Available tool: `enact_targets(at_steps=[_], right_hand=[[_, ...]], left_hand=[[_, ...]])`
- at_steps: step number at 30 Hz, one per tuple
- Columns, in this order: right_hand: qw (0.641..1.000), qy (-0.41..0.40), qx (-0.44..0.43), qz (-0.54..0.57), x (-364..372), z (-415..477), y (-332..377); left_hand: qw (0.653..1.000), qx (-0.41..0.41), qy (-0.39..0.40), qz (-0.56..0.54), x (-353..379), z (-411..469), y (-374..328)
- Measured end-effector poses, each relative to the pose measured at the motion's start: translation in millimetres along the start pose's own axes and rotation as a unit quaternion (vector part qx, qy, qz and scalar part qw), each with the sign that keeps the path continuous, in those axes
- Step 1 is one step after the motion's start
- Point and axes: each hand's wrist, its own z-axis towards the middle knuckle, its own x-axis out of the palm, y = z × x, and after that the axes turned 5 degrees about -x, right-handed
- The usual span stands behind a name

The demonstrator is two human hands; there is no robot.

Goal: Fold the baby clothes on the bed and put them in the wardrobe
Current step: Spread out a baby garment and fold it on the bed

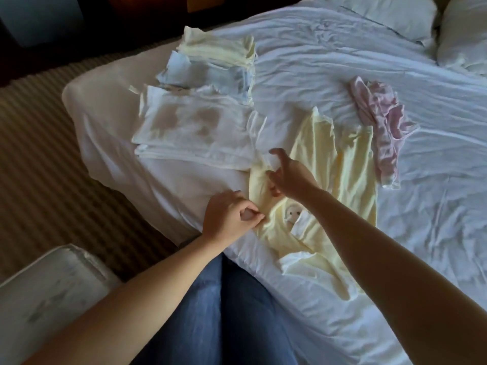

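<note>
A pale yellow baby garment (345,164) with a small animal print lies spread on the white bed sheet (342,75) in front of me. My left hand (229,217) pinches its left edge near the bed's side. My right hand (290,175) hovers over the garment's upper left part, fingers spread and loosely curved, holding nothing. To the left lie folded piles: white clothes (195,133), light blue ones (205,75) and pale yellow ones (218,46). A crumpled pink garment (382,122) lies unfolded to the right.
Pillows (461,35) sit at the bed's top right. The bed's corner (87,114) drops to striped carpet (39,143) on the left. A white cushioned object (44,293) stands at the lower left. My jeans-clad legs (226,312) press against the bed's edge.
</note>
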Motion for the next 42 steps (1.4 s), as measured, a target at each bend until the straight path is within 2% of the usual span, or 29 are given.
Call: enact_targets(at_steps=[7, 10, 13, 19, 22, 28, 30, 36, 39, 42], right_hand=[[0.994, 0.103, 0.023, 0.024, 13, 37, -6], [0.993, 0.091, 0.035, 0.060, 16, 38, -6], [0.986, 0.071, 0.062, 0.134, 13, 30, -4], [0.938, 0.027, 0.106, 0.329, -28, -4, 5], [0.917, -0.016, 0.116, 0.381, -53, -33, 2], [0.934, -0.122, 0.099, 0.320, -77, -94, -13], [0.934, -0.140, 0.110, 0.310, -81, -115, -22], [0.935, -0.168, 0.175, 0.260, -72, -173, -55], [0.946, -0.134, 0.207, 0.210, -47, -191, -74], [0.967, -0.060, 0.229, 0.098, -26, -209, -84]], left_hand=[[0.999, 0.031, -0.032, -0.023, 12, -3, 14], [0.998, 0.045, -0.038, -0.014, 13, -3, 16], [0.999, 0.010, -0.034, -0.005, 12, -4, 15], [0.998, -0.059, -0.017, -0.005, 9, -5, 9], [0.997, -0.077, 0.006, 0.017, 5, -5, -3], [0.993, -0.105, 0.061, 0.010, -14, -7, -48], [0.994, -0.076, 0.074, 0.015, -14, -12, -64], [0.980, -0.010, 0.177, 0.094, 1, -21, -100], [0.961, 0.013, 0.228, 0.154, 6, -22, -102], [0.936, 0.009, 0.281, 0.210, 6, -17, -104]])
